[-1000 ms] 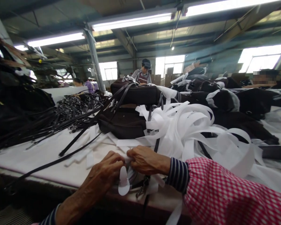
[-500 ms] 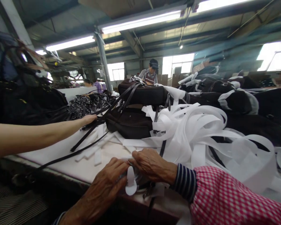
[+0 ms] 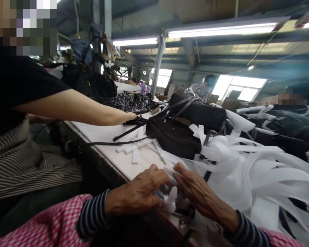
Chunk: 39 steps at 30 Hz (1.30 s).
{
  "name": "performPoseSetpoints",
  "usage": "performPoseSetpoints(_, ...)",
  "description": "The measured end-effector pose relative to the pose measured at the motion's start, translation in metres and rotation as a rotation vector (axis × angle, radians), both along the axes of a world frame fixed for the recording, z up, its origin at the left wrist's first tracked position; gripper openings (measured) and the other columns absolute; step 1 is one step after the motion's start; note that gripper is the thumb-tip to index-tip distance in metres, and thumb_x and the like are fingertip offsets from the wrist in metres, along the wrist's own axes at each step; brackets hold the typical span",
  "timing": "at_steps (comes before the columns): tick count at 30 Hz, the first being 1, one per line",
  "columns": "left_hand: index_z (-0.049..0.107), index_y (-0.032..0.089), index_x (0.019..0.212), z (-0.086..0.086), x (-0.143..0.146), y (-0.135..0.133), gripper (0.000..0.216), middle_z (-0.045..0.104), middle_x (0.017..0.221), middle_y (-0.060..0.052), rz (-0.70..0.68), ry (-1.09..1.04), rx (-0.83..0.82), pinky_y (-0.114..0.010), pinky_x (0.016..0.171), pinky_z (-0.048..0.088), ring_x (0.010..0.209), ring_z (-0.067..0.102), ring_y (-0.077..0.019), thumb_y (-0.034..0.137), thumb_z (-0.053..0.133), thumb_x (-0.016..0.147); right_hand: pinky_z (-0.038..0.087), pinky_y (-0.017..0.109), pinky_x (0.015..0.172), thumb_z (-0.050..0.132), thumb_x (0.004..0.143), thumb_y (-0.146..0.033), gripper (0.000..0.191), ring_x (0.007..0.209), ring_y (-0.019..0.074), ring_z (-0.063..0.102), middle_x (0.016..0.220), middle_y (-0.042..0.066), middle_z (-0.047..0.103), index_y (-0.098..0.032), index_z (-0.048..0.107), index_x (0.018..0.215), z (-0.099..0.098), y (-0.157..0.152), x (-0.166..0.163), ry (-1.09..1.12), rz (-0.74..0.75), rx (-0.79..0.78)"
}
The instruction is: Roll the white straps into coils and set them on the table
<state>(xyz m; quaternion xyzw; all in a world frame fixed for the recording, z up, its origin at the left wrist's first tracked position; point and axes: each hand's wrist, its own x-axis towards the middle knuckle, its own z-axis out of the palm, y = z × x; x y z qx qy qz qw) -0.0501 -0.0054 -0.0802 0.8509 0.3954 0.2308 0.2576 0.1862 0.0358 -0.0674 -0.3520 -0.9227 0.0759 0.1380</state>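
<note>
White strip (image 3: 171, 170): between the two grips, at their fingertips; its folds are too blurred to tell.
Left grip (image 3: 139, 192): fingers curved and partly spread beside the strip; I cannot tell whether they pinch it.
Right grip (image 3: 199, 193): fingers nearly straight, close together, tips at the strip; a firm hold cannot be confirmed.
White tab (image 3: 172, 195): in the gap between both grips, nearer the wearer than the strip.
Strip handling: seemingly midway, both grips engaged; how much remains is unclear.
Loose white strips (image 3: 247, 164): heaped beyond the right grip, apparently unused.
Black bag (image 3: 177, 140): on the table (image 3: 126, 169), beyond both grips.
Co-worker's hand (image 3: 131, 117): at dark straps, well beyond the left grip.
</note>
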Motion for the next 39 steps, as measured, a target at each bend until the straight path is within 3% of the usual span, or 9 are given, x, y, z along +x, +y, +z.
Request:
performPoseSetpoints(3,0.063,0.025,0.105,-0.01,0.001,-0.002,0.021,0.062,0.116,0.001,-0.061,-0.005,0.098,-0.034,0.103,0.04,0.112,0.052,-0.0214,0.017,0.074,0.088,0.051,0.035,0.085,0.03,0.104,-0.027,0.034,0.099,0.0252,0.065,0.111,0.014,0.066,-0.019,0.06,0.12,0.004,-0.003,0.004,0.09,0.086,0.009)
performPoseSetpoints(6,0.063,0.025,0.104,-0.02,0.002,-0.005,0.021,0.06,0.121,0.001,-0.052,-0.067,0.137,-0.031,0.101,0.041,0.114,0.052,-0.02,0.014,0.073,0.089,0.049,0.032,0.077,0.04,0.103,-0.031,0.024,0.09,0.0223,0.062,0.102,0.009,0.066,-0.019,0.061,0.104,0.005,-0.003,-0.003,0.153,0.063,-0.09)
performPoseSetpoints(10,0.058,0.023,0.114,-0.034,0.001,-0.011,0.042,0.059,0.121,-0.002,0.149,-0.147,0.135,-0.034,0.099,0.043,0.116,0.051,-0.0229,0.012,0.081,0.081,0.037,0.028,0.064,0.057,0.093,-0.024,0.013,0.071,0.0164,0.053,0.079,0.001,0.06,-0.019,0.054,0.081,0.005,0.001,-0.023,0.1,-0.065,-0.24)
performPoseSetpoints(14,0.054,0.021,0.121,-0.041,-0.002,-0.013,0.046,0.059,0.117,-0.005,0.245,-0.118,0.126,-0.04,0.094,0.044,0.11,0.051,-0.0261,0.029,0.082,0.085,0.029,0.028,0.062,0.063,0.082,-0.016,0.012,0.069,0.0156,0.05,0.074,0.001,0.059,-0.018,0.054,0.075,0.004,0.005,-0.033,-0.032,-0.13,-0.205)
performPoseSetpoints(21,0.057,0.018,0.113,-0.027,-0.004,-0.008,0.044,0.059,0.111,-0.005,0.241,-0.043,0.065,-0.039,0.09,0.044,0.106,0.052,-0.0264,0.036,0.083,0.083,0.023,0.028,0.061,0.061,0.073,-0.01,0.014,0.069,0.0152,0.049,0.075,0.002,0.06,-0.016,0.061,0.086,-0.003,0.003,-0.034,-0.135,-0.205,-0.094)
performPoseSetpoints(23,0.058,0.018,0.106,-0.024,-0.004,-0.007,0.04,0.059,0.107,-0.004,0.246,-0.015,0.07,-0.038,0.086,0.043,0.104,0.052,-0.0259,0.04,0.083,0.083,0.021,0.029,0.058,0.06,0.075,-0.013,0.004,0.062,0.013,0.044,0.067,0.0,0.055,-0.016,0.059,0.075,-0.003,0.004,-0.035,-0.168,-0.221,-0.146)
performPoseSetpoints(29,0.059,0.02,0.105,-0.02,-0.003,-0.006,0.042,0.059,0.108,-0.002,0.256,0.043,0.058,-0.036,0.085,0.045,0.104,0.054,-0.0256,0.042,0.084,0.08,0.019,0.027,0.054,0.059,0.071,-0.011,0.017,0.056,0.0091,0.032,0.059,-0.005,0.037,-0.017,0.045,0.064,0.003,0.011,-0.03,-0.029,-0.102,-0.366)
performPoseSetpoints(33,0.062,0.024,0.115,-0.014,0.0,-0.005,0.044,0.059,0.117,-0.002,0.255,0.101,0.005,-0.037,0.09,0.048,0.109,0.054,-0.0261,0.033,0.084,0.079,0.022,0.024,0.053,0.066,0.077,-0.021,0.021,0.061,0.0093,0.032,0.067,-0.005,0.038,-0.017,0.047,0.069,0.005,0.014,-0.019,0.16,0.01,-0.658)
performPoseSetpoints(39,0.065,0.03,0.119,-0.012,0.0,-0.002,0.044,0.057,0.116,-0.001,0.213,0.152,0.075,-0.036,0.091,0.05,0.109,0.053,-0.0252,0.031,0.085,0.079,0.034,0.022,0.058,0.068,0.085,-0.03,0.017,0.065,0.0115,0.039,0.073,-0.003,0.05,-0.014,0.062,0.084,0.004,0.012,-0.01,0.196,0.092,-0.667)
